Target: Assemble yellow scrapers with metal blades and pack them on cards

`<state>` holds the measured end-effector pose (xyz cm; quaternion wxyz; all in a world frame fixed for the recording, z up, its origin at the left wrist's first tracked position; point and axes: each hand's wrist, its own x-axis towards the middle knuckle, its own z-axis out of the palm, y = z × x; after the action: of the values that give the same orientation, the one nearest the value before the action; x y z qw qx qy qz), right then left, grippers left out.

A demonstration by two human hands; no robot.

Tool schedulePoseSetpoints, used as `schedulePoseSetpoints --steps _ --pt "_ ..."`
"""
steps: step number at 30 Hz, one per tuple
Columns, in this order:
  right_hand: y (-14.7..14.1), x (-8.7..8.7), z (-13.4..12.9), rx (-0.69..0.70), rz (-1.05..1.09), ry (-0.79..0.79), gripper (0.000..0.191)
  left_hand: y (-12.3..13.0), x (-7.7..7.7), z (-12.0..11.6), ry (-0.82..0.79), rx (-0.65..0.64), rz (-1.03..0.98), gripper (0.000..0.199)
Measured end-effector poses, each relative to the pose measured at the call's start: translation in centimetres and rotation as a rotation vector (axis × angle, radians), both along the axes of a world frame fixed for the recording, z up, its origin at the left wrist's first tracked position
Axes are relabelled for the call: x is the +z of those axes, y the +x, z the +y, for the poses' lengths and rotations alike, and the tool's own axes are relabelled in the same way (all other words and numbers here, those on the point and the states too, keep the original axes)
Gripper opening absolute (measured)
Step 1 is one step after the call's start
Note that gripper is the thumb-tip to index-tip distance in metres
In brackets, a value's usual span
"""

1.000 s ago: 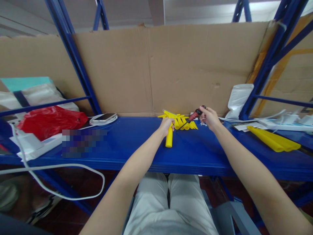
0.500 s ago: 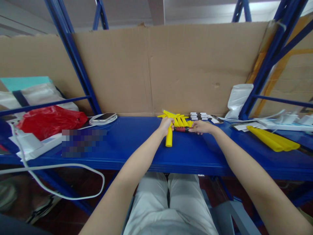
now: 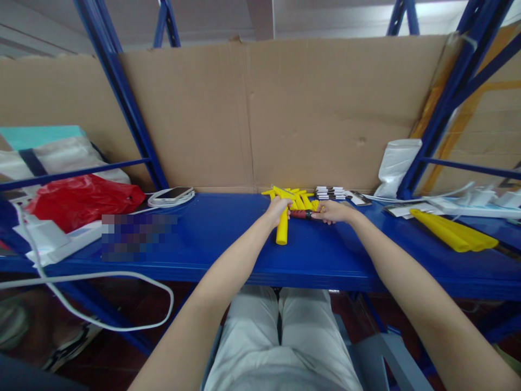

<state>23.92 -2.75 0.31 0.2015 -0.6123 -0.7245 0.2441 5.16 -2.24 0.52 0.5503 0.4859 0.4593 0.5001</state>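
Note:
My left hand (image 3: pixel 278 210) is closed around a yellow T-shaped tool with a tubular handle (image 3: pixel 281 233). The tool's thick lower end points towards me, and its head (image 3: pixel 284 192) shows beyond my fingers. To the right, my right hand (image 3: pixel 331 212) is closed on one end of a red-and-black tool, perhaps a screwdriver (image 3: pixel 300 214). This tool lies crosswise, its other end reaching to the yellow tool beside my left hand. Just behind both hands are several yellow pieces (image 3: pixel 303 201), partly hidden. My fingers cover the exact contact between the two tools.
On the blue table (image 3: pixel 228 233), stacked white-and-black pieces (image 3: pixel 330 193) lie at the back. Yellow tubular pieces (image 3: pixel 456 232) and a white pouch (image 3: pixel 398 167) are on the right. A red plastic bag (image 3: pixel 89 200), power strip and phone (image 3: pixel 178 193) are at left. Cardboard (image 3: pixel 285 114) stands behind.
Both hands stay almost in place on their tools. The red-and-black tool and the yellow tool's head have shifted slightly.

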Motion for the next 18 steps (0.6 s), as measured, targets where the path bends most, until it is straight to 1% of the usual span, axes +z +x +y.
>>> schedulePoseSetpoints --steps 4,6,11,12,14,16,18 --pt "0.0 -0.1 0.1 0.006 0.002 0.005 0.027 0.2 -0.1 0.0 0.002 0.022 0.033 0.020" --pt "0.1 -0.1 0.1 0.015 -0.002 0.014 0.029 0.3 -0.1 0.0 0.022 0.024 0.047 0.026" --pt "0.5 0.4 0.2 0.029 -0.071 0.033 0.026 0.3 -0.3 0.2 0.094 0.009 0.048 0.061" --pt "0.8 0.6 0.2 0.019 -0.097 0.054 0.025 0.3 -0.4 0.2 0.105 0.010 0.053 0.065" --pt "1.6 1.0 0.4 -0.033 -0.184 0.151 0.021 0.3 -0.5 0.3 0.120 0.024 0.084 0.064" --pt "2.7 1.3 0.8 -0.126 -0.321 0.279 0.018 0.3 -0.7 0.4 0.141 0.049 0.122 0.058" --pt "4.2 1.3 1.4 -0.221 -0.449 0.339 0.021 0.3 -0.9 0.5 0.170 0.066 0.160 0.053"
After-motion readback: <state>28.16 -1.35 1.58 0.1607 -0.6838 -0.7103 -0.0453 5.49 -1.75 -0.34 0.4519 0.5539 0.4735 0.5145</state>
